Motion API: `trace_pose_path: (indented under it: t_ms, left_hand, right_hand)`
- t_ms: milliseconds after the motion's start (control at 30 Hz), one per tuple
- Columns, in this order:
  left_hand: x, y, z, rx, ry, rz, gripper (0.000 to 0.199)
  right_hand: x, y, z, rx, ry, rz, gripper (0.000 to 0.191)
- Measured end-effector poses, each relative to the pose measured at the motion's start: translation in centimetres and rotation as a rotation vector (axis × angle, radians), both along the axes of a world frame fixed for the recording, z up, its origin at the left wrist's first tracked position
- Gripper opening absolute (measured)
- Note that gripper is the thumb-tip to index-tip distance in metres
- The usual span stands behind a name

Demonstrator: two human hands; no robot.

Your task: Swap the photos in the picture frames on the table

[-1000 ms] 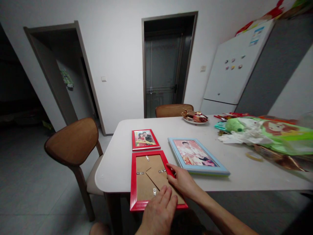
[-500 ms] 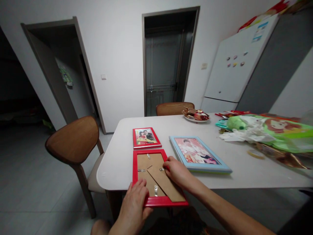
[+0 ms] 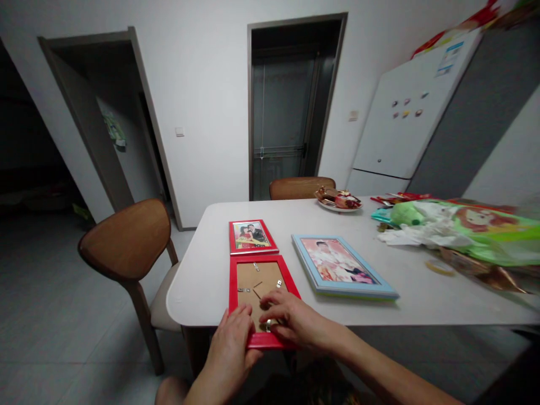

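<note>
A red photo frame [image 3: 233,281] lies face down over the table's front edge. Its brown backing board [image 3: 253,277] bears small metal clips; the one on the right [image 3: 279,284] is turned upward along the border. My left hand [image 3: 230,340] grips the frame's lower left corner, thumb below and fingers on top. Over the lower right part, my right hand [image 3: 297,319] has bent fingers apart at the bottom clip [image 3: 268,324], covering most of the stand leg. Beyond is a second red frame [image 3: 253,236], photo up. To the right lies a light blue frame [image 3: 350,264] with a photo.
On the white table [image 3: 198,270], a plate [image 3: 340,207] of wrapped items stands at the back. Green packaging [image 3: 498,236], white crumpled paper [image 3: 422,233] and a tape roll [image 3: 441,268] lie on the right. A wooden chair [image 3: 126,239] is at the left.
My right hand has moved from the right clip down and left to the bottom clip. The right clip has swung upward. My left hand keeps its grip on the corner.
</note>
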State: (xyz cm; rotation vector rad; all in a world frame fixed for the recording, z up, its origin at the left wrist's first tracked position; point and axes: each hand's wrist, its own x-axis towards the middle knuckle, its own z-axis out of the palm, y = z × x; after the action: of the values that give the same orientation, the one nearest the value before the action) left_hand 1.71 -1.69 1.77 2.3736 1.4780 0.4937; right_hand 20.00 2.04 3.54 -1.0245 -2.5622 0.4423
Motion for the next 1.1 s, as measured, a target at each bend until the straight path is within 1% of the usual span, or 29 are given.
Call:
trace_pose_path:
  t_ms: [33, 167, 233, 333, 433, 533, 633, 733, 800, 900, 967, 1033, 1100]
  left_hand:
    - [0.0, 0.0, 0.0, -0.008, 0.000, 0.007, 0.037]
    - [0.0, 0.1, -0.1, -0.015, -0.003, 0.001, 0.039]
    - [-0.1, 0.1, -0.3, -0.006, -0.006, -0.004, 0.044]
    - [-0.2, 0.2, -0.7, 0.006, -0.012, -0.013, 0.051]
    - [-0.1, 0.3, -0.8, 0.011, -0.021, -0.008, 0.050]
    - [0.1, 0.2, -0.7, 0.018, -0.029, -0.002, 0.050]
    - [0.2, 0.1, -0.4, 0.003, -0.031, 0.010, 0.056]
    - [0.3, 0.1, -0.2, -0.008, -0.032, 0.032, 0.060]
    - [0.3, 0.0, -0.1, -0.003, -0.041, 0.034, 0.056]
    - [0.2, 0.0, -0.1, 0.001, -0.063, 0.019, 0.048]
    - [0.2, -0.1, -0.1, -0.003, -0.067, 0.021, 0.049]
    - [0.3, -0.1, 0.0, -0.012, -0.059, 0.026, 0.050]
    - [0.3, -0.1, 0.0, -0.016, -0.047, 0.027, 0.046]
  right_hand:
    - [-0.3, -0.1, -0.1, -0.010, 0.005, 0.012, 0.023]
    - [-1.0, 0.2, -0.3, 0.004, 0.019, -0.042, 0.016]
    - [-1.2, 0.3, 0.0, -0.001, 0.020, -0.054, 0.017]
    - [-1.9, 1.0, 0.4, -0.012, 0.039, -0.090, 0.022]
    - [-3.3, 2.5, 0.1, 0.024, 0.036, -0.206, 0.024]
    - [-4.9, 4.3, -0.9, 0.085, -0.042, -0.321, 0.022]
    - [-6.0, 5.4, -1.7, 0.137, -0.092, -0.393, 0.024]
    - [-5.8, 5.9, -2.1, 0.170, -0.091, -0.438, 0.023]
    - [-5.3, 6.2, -2.1, 0.178, -0.104, -0.481, 0.022]
    - [-4.2, 6.9, -2.0, 0.170, -0.159, -0.603, 0.025]
    - [-3.8, 7.4, -2.0, 0.161, -0.177, -0.608, 0.024]
    - [-3.7, 7.8, -2.0, 0.161, -0.167, -0.549, 0.023]
    - [-3.7, 7.8, -1.9, 0.155, -0.149, -0.508, 0.024]
